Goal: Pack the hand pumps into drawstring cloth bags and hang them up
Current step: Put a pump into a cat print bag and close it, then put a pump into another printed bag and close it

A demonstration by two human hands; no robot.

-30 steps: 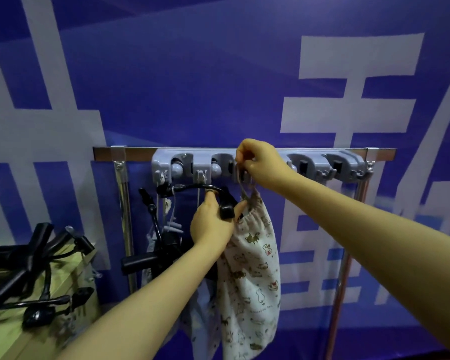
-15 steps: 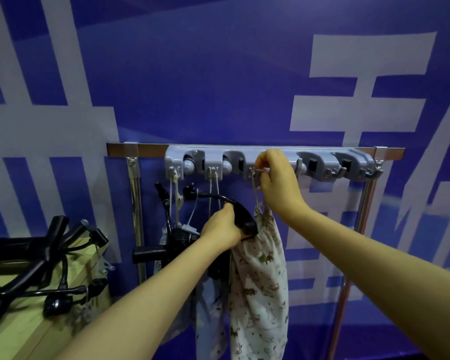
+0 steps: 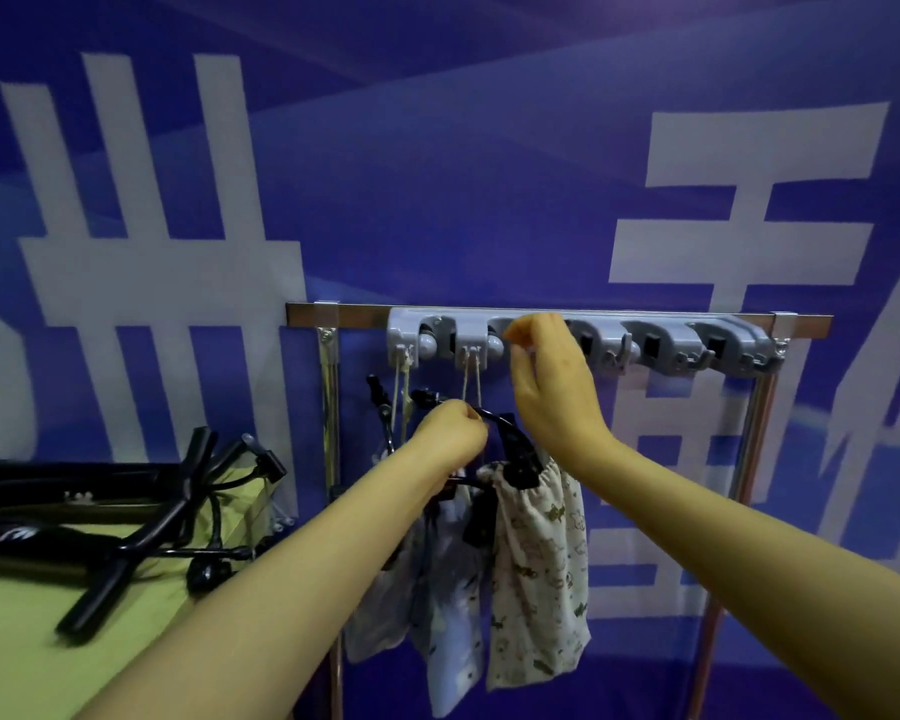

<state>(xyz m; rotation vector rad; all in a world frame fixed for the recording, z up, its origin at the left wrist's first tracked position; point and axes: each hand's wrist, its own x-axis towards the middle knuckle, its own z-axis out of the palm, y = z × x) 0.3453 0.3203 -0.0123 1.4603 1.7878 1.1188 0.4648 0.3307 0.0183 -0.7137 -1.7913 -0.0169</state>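
Step in hand: hanging the printed bag [image 3: 539, 579] on the rack [image 3: 583, 340]. Right hand [image 3: 546, 387] is up at the third hook from the left; thumb and forefinger are curled close as if pinching the cord, but the hand hides cord and hook, so whether it's seated can't be told. Left hand [image 3: 450, 439] is closed on the black pump handle [image 3: 515, 454] that sticks out of the bag's gathered neck, just below the right hand.

To do it well, judging from here: the left hand should carry the weight until the loop is fully over the hook, then let go slowly and see that the bag hangs straight.

Just left of the grip, two more bags [image 3: 440, 589] hang from the first two hooks. Hooks right of the grip are free.

Further left: a green table [image 3: 27, 631] with loose black pumps [image 3: 105, 517] not yet bagged. Behind: a blue banner [image 3: 437, 174] with white characters.
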